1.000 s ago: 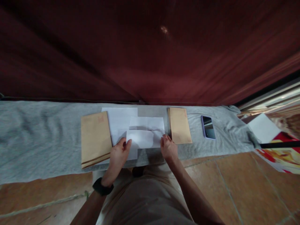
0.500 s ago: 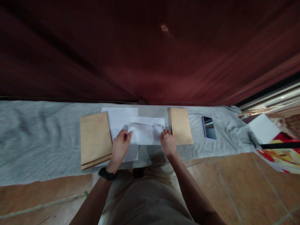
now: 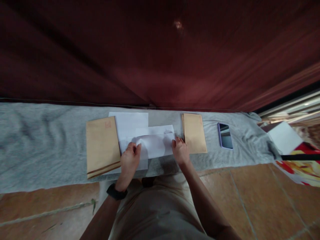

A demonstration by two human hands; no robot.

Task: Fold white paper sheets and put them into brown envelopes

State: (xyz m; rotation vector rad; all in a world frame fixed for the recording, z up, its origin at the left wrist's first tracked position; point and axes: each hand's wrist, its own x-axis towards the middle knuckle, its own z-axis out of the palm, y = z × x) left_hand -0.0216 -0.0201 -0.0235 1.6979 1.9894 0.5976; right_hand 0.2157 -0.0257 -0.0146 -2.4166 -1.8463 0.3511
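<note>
A folded white sheet of paper [image 3: 155,144] lies on a grey cloth [image 3: 45,140] in front of me. My left hand [image 3: 130,159] pinches its left edge, and my right hand [image 3: 180,151] pinches its right edge. Under it and to the left lies a flat white sheet [image 3: 130,124]. A stack of brown envelopes [image 3: 102,146] sits just left of my left hand. A second brown stack [image 3: 194,132] lies just right of my right hand. A dark band is on my left wrist.
A phone [image 3: 225,135] with a lilac case rests on the cloth to the right. A dark red curtain [image 3: 160,53] hangs behind the cloth. At the far right are a white sheet [image 3: 285,136] and a red and yellow printed mat [image 3: 303,168]. Tiled floor lies in front.
The near part of the white sheet has been folded up and away from me over the far part. Both hands moved forward with it.
</note>
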